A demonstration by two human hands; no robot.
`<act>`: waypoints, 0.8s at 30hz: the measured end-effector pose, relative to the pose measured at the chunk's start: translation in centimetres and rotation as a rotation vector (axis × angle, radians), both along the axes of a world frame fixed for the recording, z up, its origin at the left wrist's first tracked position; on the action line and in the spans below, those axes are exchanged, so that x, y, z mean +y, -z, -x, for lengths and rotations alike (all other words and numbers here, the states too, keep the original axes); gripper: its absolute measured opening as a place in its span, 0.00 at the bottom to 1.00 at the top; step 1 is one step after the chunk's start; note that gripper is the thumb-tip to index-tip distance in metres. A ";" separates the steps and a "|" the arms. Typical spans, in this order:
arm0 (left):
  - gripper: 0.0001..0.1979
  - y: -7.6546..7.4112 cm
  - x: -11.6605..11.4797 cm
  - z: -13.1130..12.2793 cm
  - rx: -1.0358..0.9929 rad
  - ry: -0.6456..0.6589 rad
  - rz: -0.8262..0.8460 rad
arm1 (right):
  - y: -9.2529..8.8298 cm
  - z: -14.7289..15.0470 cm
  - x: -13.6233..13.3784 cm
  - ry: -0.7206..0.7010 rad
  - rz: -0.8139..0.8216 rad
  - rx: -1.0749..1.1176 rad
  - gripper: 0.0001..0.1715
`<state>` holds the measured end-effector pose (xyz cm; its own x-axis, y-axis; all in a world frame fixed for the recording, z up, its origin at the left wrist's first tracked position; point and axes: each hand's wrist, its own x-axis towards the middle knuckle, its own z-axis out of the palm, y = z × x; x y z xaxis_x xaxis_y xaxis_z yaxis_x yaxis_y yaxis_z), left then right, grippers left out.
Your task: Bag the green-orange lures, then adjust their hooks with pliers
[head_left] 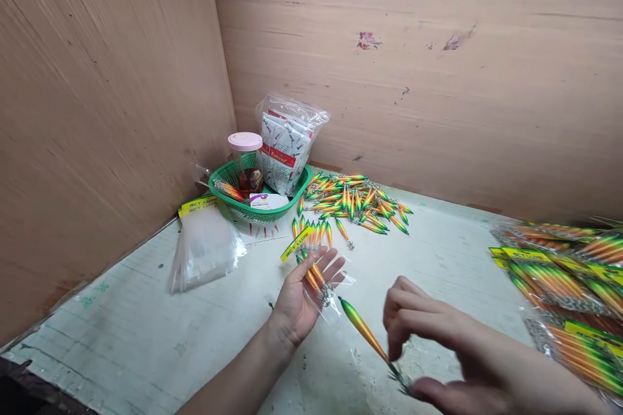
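Note:
My left hand (300, 295) lies palm up and holds a clear plastic bag (327, 286) with a yellow header card (296, 244) and a few orange-green fishing lures inside; its fingers are spread under the bag. My right hand (438, 337) pinches one orange-green lure (363, 329) near its tail end, the lure's tip pointing up-left at the bag's mouth. A loose pile of the same lures (355, 202) lies farther back on the table, with a small row of them (314, 231) just beyond my left hand.
A green basket (233, 206) in the back corner holds a pink-lidded jar (246, 162) and a bag of printed packets (286, 142). Empty clear bags (204, 248) lie at left. Filled lure packs (569, 285) are stacked at right. Wooden walls close off the left and back.

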<state>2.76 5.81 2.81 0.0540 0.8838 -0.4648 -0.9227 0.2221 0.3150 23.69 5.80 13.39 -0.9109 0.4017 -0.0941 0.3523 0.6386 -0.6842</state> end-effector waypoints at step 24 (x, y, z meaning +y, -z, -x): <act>0.12 0.3 -0.4 -0.3 -0.023 0.143 -0.034 | 1.3 1.4 0.7 0.136 -0.397 -0.087 0.12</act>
